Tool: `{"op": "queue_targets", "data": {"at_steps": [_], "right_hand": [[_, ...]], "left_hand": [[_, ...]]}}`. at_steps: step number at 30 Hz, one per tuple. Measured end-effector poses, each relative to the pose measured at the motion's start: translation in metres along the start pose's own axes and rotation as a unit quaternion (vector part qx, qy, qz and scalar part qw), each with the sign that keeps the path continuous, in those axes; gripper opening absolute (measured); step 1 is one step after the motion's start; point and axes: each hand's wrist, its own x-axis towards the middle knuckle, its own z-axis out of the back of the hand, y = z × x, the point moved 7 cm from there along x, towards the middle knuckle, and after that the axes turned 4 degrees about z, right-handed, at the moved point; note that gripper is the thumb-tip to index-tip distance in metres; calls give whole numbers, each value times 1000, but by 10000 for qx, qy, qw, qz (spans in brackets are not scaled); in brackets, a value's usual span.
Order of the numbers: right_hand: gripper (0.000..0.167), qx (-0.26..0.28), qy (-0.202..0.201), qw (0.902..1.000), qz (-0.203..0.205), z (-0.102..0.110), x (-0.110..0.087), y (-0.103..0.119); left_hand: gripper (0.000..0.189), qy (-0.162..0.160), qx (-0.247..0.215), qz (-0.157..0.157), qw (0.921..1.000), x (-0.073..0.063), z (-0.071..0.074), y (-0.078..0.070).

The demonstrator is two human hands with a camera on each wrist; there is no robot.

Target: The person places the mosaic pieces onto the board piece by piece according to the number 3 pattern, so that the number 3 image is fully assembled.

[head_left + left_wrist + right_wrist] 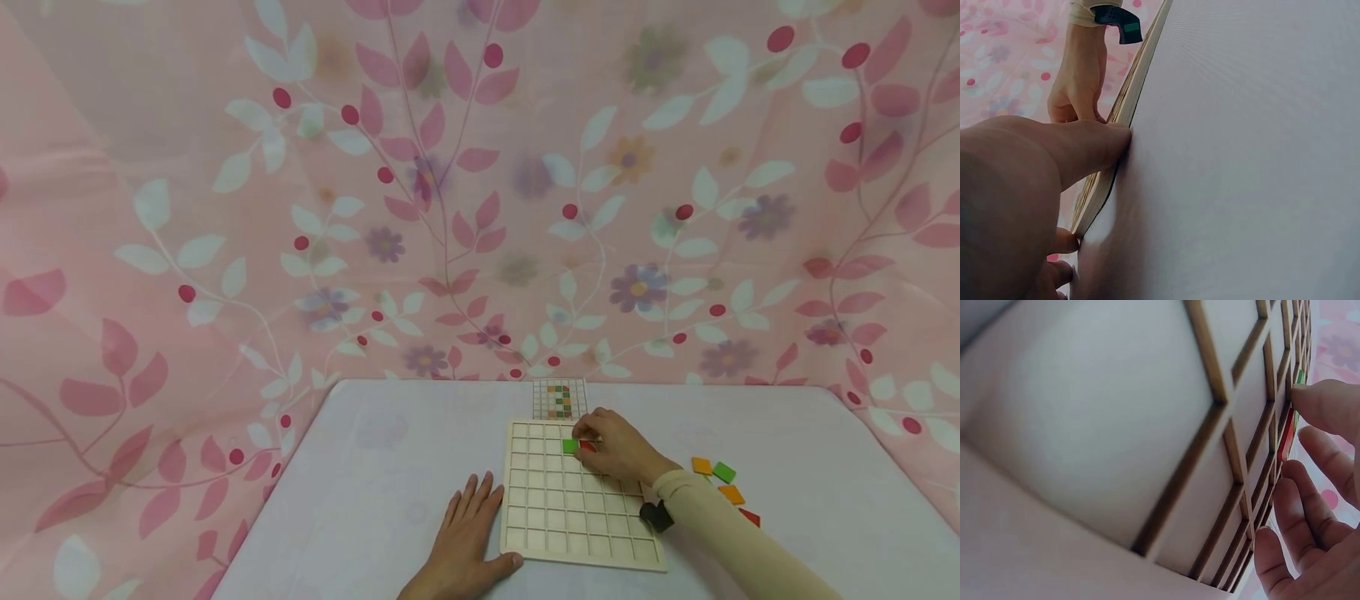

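Observation:
In the head view a wooden grid board lies on the white table. My left hand lies at its lower left corner, fingers spread along the left side and thumb at the near edge. In the left wrist view that thumb presses against the board's side. My right hand is over the upper part of the grid, its thumb and index finger pinching a green square tile at a cell. Right beside it a red tile sits in the grid, partly covered by the hand.
Behind the board lies a small pattern card with a grid of coloured squares. To the right are loose tiles: an orange one, a green one, another orange and a red one. Floral cloth hangs behind the table.

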Motion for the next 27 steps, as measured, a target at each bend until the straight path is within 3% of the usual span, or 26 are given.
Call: {"op": "queue_targets", "data": {"at_steps": [11, 19, 27], "right_hand": [[18, -161, 74, 9991, -394, 31, -10, -28], [17, -453, 62, 9987, -219, 63, -37, -46], [18, -553, 273, 9975, -353, 87, -64, -65]], "left_hand": [[98, -8, -12, -12, 10000, 0, 0, 1], [99, 43, -11, 15, 10000, 1, -1, 1], [98, 36, -5, 17, 10000, 0, 0, 0]]}}
